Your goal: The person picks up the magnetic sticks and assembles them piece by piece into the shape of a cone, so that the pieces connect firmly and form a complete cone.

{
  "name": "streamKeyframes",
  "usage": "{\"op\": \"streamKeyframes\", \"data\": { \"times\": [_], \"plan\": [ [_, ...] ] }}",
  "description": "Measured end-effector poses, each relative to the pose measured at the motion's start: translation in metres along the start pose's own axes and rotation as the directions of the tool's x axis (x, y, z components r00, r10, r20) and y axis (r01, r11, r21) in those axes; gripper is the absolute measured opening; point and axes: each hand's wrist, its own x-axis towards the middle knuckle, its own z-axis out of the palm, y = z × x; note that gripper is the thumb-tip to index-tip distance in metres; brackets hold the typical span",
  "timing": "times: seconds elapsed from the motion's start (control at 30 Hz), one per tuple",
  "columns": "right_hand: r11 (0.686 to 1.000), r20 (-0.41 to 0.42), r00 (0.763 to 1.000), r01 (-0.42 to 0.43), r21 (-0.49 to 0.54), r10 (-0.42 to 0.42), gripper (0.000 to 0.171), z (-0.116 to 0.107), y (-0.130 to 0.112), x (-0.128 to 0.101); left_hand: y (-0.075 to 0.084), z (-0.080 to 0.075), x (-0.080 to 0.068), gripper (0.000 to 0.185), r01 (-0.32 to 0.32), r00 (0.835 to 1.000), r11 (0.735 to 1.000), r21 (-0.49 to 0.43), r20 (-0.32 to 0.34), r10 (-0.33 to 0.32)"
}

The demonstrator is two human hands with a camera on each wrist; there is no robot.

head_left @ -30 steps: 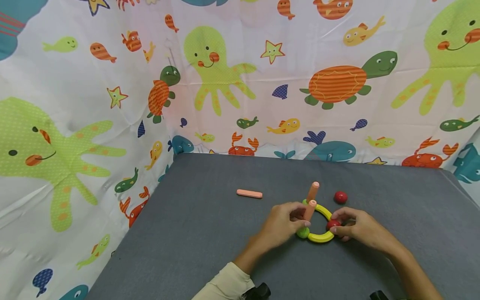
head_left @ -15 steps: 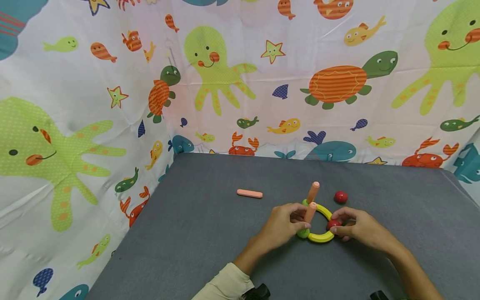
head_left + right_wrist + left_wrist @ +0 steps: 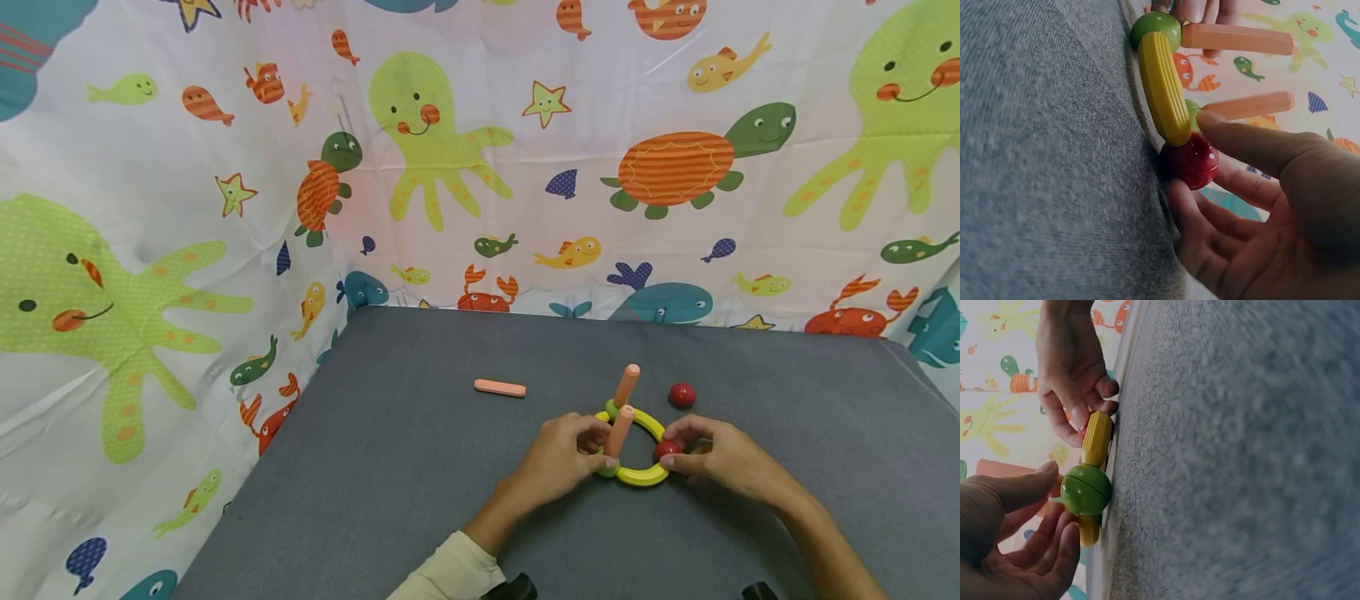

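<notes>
A toy ring of yellow curved pieces [image 3: 642, 477] joined by balls lies on the grey table. My right hand [image 3: 727, 458] pinches its red ball [image 3: 1190, 161] between thumb and fingers. At the opposite side, my left hand [image 3: 566, 454] holds the base of a peach-orange stick [image 3: 619, 432], thumb in front and fingers behind. This stick stands up from a green ball [image 3: 1086, 490], mostly covered by the left fingers in the head view. A second peach-orange stick [image 3: 627, 385] rises, slightly tilted, from the far green ball [image 3: 611, 408].
Just behind the ring lies a loose red ball [image 3: 682, 395]. Farther left is a loose peach-orange stick [image 3: 500, 388], flat on the table [image 3: 390, 467]. A sea-animal printed curtain [image 3: 465, 150] hangs along the table's back and left side.
My left hand has slipped slightly down the near stick, baring more of it and the ring's left side. The right hand stays on the red ball.
</notes>
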Motion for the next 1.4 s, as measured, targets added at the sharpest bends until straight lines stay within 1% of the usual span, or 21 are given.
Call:
{"op": "streamKeyframes", "data": {
  "times": [0.1, 0.17, 0.23, 0.33, 0.43, 0.53, 0.7, 0.8, 0.9, 1.07, 1.17, 1.4],
  "plan": [
    [0.995, -0.065, 0.998, -0.009, -0.1, 0.003, 0.041, 0.0, -0.005, 0.0, 0.0, 0.001, -0.001, 0.033, 0.032, 0.999, 0.999, 0.042, 0.007, -0.032],
    [0.988, -0.123, 0.992, -0.005, -0.156, -0.015, 0.043, 0.002, -0.008, 0.001, -0.001, 0.003, 0.0, 0.033, 0.05, 0.999, 0.996, 0.07, 0.01, -0.051],
    [0.983, -0.173, 0.984, 0.009, -0.185, -0.042, 0.047, 0.005, -0.012, 0.004, -0.002, 0.004, 0.0, 0.032, 0.06, 0.998, 0.993, 0.098, 0.007, -0.061],
    [0.977, -0.213, 0.973, 0.049, -0.205, -0.093, 0.052, 0.011, -0.018, 0.011, -0.002, 0.006, 0.002, 0.029, 0.05, 0.999, 0.99, 0.134, 0.005, -0.052],
    [0.971, -0.198, 0.969, 0.103, -0.216, -0.147, 0.053, 0.016, -0.023, 0.021, -0.001, 0.006, 0.003, 0.025, 0.029, 0.999, 0.987, 0.161, 0.011, -0.031],
    [0.963, -0.174, 0.968, 0.138, -0.23, -0.181, 0.053, 0.021, -0.026, 0.031, 0.001, 0.006, 0.004, 0.021, 0.023, 0.999, 0.984, 0.175, 0.019, -0.027],
    [0.962, -0.142, 0.973, 0.148, -0.229, -0.183, 0.044, 0.023, -0.03, 0.048, 0.003, 0.007, 0.004, 0.018, 0.043, 0.999, 0.985, 0.168, 0.021, -0.047],
    [0.962, -0.126, 0.975, 0.151, -0.229, -0.183, 0.036, 0.024, -0.031, 0.054, 0.004, 0.007, 0.004, 0.018, 0.054, 0.998, 0.986, 0.16, 0.022, -0.058],
    [0.959, -0.115, 0.975, 0.16, -0.235, -0.191, 0.034, 0.024, -0.031, 0.058, 0.004, 0.006, 0.004, 0.018, 0.062, 0.998, 0.984, 0.165, 0.019, -0.065],
    [0.96, -0.126, 0.976, 0.144, -0.24, -0.178, 0.032, 0.024, -0.029, 0.057, 0.002, 0.005, 0.004, 0.022, 0.064, 0.998, 0.986, 0.155, 0.015, -0.067],
    [0.956, -0.14, 0.975, 0.134, -0.259, -0.175, 0.034, 0.023, -0.027, 0.053, -0.001, 0.003, 0.003, 0.025, 0.067, 0.998, 0.988, 0.141, 0.01, -0.069],
    [0.943, -0.186, 0.967, 0.108, -0.313, -0.172, 0.042, 0.02, -0.023, 0.04, -0.009, -0.009, 0.002, 0.023, 0.057, 0.998, 0.989, 0.138, -0.021, -0.055]
  ]
}}
